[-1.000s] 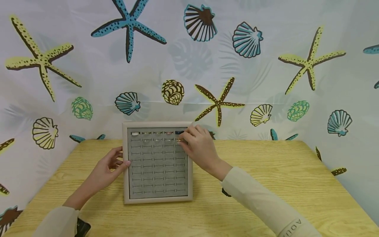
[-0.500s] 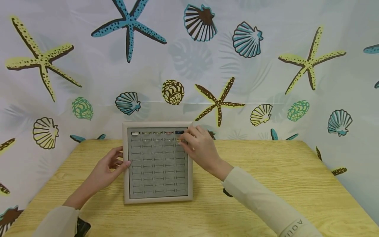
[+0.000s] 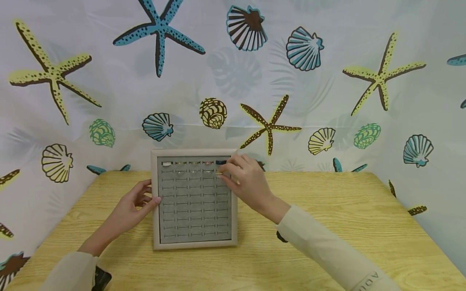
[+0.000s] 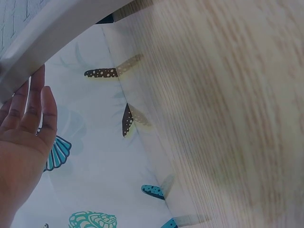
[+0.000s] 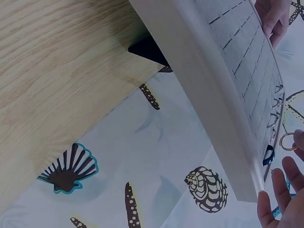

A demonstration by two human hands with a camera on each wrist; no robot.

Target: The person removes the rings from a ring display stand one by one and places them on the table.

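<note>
Your right hand (image 3: 247, 178) pinches a gold ring (image 5: 281, 141) just off the ring display (image 3: 196, 204), far right corner; your left hand (image 3: 132, 208) clamps its left edge. Likely slotting; next calls for straight push.

Head view faces the board (image 3: 196, 199); close wrist views flank it.

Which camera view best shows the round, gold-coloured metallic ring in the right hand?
The right wrist view: the round, gold-coloured metallic ring appears there as a nearly complete hoop, pinched by the right hand. The head view shows only a small gold sliver; the left wrist view doesn't show it.
</note>
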